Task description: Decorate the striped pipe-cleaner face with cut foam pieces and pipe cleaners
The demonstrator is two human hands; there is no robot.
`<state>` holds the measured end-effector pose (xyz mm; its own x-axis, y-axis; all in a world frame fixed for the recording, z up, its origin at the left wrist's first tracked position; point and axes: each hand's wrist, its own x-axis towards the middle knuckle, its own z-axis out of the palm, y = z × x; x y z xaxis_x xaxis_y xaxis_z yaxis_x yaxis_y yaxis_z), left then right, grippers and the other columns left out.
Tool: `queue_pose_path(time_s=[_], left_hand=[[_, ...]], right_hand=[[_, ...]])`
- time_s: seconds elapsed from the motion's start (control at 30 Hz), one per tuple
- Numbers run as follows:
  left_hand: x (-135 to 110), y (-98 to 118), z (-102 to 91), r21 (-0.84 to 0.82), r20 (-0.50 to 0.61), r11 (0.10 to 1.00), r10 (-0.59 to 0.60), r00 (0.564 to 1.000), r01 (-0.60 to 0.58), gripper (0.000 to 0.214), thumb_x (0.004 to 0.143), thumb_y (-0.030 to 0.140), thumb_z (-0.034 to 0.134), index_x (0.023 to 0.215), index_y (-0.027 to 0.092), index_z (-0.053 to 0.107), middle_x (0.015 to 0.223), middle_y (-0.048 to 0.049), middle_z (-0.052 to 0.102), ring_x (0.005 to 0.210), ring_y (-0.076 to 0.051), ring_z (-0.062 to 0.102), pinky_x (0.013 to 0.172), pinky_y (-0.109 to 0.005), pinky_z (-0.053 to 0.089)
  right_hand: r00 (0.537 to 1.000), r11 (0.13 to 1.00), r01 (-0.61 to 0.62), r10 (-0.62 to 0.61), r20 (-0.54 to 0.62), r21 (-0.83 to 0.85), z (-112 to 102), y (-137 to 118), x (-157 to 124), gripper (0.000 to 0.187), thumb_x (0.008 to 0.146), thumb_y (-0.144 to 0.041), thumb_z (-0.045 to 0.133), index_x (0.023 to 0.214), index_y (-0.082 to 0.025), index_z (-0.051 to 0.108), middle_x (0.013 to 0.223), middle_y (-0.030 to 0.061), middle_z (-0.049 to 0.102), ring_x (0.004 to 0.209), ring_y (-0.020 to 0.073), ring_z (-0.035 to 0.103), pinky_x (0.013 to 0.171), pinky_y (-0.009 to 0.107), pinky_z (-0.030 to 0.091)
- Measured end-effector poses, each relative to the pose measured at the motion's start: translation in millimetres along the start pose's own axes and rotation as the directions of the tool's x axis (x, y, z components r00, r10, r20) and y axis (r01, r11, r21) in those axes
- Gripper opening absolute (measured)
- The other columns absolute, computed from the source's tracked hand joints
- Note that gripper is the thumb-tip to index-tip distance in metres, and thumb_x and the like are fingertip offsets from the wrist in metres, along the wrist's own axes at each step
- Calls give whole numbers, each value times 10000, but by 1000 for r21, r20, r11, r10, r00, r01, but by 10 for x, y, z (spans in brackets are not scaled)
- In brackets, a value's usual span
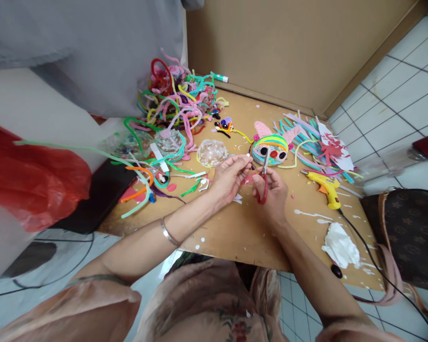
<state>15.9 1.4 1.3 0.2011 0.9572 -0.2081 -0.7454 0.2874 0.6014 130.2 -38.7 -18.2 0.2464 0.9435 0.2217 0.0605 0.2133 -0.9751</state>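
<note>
My right hand (274,192) is closed round the red handles of a pair of scissors (263,183), blades pointing up and away from me. Close to its left, my left hand (231,176) pinches a tiny white piece (248,156) between thumb and fingertips; its kind is too small to make out. Just beyond the scissors lies a round animal face (271,148) wound with coloured pipe cleaners, with pink ears, black eyes and a red nose. The blade tips overlap it in view. A clear faceted plastic ball (212,153) rests beyond my left hand.
A tangled heap of pipe cleaners (178,95) fills the back left. On the right are a yellow glue gun (324,189) with a black cord, a pipe-cleaner bundle (301,135), crumpled tissue (341,244) and a brown handbag (406,232). Paper scraps and dried glue dot the brown table (214,225).
</note>
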Motion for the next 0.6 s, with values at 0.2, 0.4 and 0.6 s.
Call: queue_pose_path(time_s=[0.2, 0.4, 0.6], left_hand=[[8, 69, -41, 368, 230, 930, -72, 971, -18, 120, 725, 190, 771, 681, 118, 686, 642, -21, 652, 563, -58, 540, 579, -188, 409], [14, 150, -76, 652, 330, 739, -75, 941, -170, 150, 721, 266, 744, 695, 136, 675, 600, 1, 607, 526, -68, 466, 527, -212, 323], [21, 177, -80, 763, 381, 601, -120, 917, -238, 116, 729, 242, 685, 705, 138, 643, 584, 29, 555, 505, -53, 419, 496, -204, 282]], right_hand=[[993, 996, 90, -89, -77, 13, -232, -96, 220, 524, 618, -414, 876, 1019, -219, 600, 735, -31, 676, 577, 93, 566, 544, 226, 469], [996, 997, 79, -79, 38, -18, -346, -208, 269, 431, 664, -391, 837, 984, -218, 607, 698, -45, 661, 509, 74, 522, 473, 212, 421], [988, 998, 29, -21, 155, -49, -383, -225, 270, 468, 635, -379, 859, 994, -212, 609, 721, -28, 689, 548, 92, 580, 506, 218, 463]])
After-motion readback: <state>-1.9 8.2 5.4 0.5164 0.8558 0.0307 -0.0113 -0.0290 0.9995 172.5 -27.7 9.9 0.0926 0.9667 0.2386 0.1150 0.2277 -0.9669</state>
